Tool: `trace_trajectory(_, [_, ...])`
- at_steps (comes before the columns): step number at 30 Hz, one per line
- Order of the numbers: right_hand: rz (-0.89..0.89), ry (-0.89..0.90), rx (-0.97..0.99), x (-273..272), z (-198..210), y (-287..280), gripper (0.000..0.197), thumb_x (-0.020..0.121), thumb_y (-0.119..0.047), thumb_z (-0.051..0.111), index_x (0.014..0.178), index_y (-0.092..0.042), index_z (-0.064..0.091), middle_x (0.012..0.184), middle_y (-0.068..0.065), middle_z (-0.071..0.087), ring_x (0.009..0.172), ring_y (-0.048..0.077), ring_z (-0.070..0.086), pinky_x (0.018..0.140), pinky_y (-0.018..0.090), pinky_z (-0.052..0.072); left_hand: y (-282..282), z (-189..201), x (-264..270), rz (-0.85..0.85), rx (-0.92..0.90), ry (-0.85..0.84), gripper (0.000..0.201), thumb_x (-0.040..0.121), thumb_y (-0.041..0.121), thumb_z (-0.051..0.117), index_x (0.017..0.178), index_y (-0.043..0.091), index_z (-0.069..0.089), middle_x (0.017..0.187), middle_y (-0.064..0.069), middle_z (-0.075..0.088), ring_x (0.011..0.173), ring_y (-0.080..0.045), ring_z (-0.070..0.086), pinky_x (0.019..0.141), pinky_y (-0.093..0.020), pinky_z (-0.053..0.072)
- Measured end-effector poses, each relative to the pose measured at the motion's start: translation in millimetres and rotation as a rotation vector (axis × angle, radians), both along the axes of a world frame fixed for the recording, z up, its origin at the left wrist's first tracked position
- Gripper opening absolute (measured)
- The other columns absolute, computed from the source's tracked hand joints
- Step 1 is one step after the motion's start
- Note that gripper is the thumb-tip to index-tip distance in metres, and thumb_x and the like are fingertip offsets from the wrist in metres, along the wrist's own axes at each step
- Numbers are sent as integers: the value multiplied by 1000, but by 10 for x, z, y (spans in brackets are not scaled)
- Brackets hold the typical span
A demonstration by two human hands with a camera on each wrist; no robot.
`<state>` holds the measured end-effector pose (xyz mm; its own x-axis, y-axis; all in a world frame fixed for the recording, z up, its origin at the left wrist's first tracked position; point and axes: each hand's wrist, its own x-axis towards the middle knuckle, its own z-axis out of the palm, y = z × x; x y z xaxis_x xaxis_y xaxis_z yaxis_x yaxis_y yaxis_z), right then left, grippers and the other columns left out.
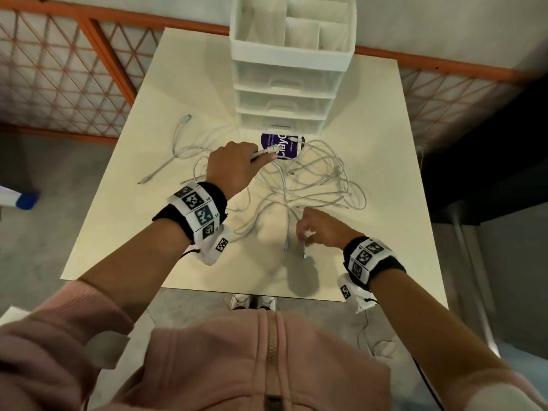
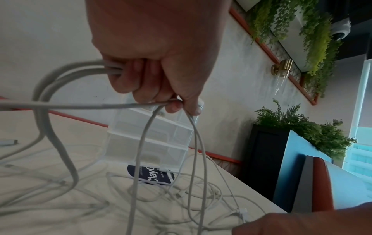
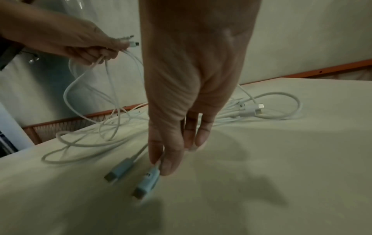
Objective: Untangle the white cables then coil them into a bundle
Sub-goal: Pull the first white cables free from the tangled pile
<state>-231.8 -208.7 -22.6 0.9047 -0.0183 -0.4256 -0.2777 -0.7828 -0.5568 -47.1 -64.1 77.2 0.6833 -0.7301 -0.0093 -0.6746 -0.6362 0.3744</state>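
Several white cables (image 1: 314,179) lie tangled across the middle of the cream table (image 1: 394,203). My left hand (image 1: 234,167) is raised above the tangle and grips a few cable ends in its fist, plugs (image 1: 271,149) sticking out toward the drawers. In the left wrist view the cables (image 2: 141,143) hang in loops from that hand (image 2: 153,76). My right hand (image 1: 318,226) is low near the front edge, thumb and forefinger pinching a cable just behind its plug (image 3: 147,181). A second plug (image 3: 118,170) lies beside it on the table.
A white plastic drawer unit (image 1: 284,84) stands at the back centre. A purple and white labelled package (image 1: 281,145) lies in front of it under the cables. One loose cable (image 1: 175,149) trails to the left. The table's front edge (image 1: 252,292) is near my body.
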Motion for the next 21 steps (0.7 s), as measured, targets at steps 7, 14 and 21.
trace_trajectory(7, [-219,-102,254,301,714,-184,9,77,-13,75,82,-17,69,83,-3,54,81,12,53,75,20,41,48,38,57,-38,-222,235,40,91,47,51,102,9,50,71,-7,58,60,-22,50,59,-29,35])
trace_trajectory(14, [-484,-440,589,742,1573,-67,13,86,-7,65,81,-12,54,75,8,58,59,13,66,60,24,58,39,243,-7,-122,-487,647,34,98,40,41,98,6,46,68,8,37,60,-9,36,67,-30,36])
trace_trajectory(21, [-550,-461,565,980,1693,60,15,80,-12,73,80,-9,59,72,6,64,54,7,65,54,16,52,63,314,-58,-247,-416,742,27,95,37,48,98,10,49,73,7,45,60,-4,44,61,-28,41])
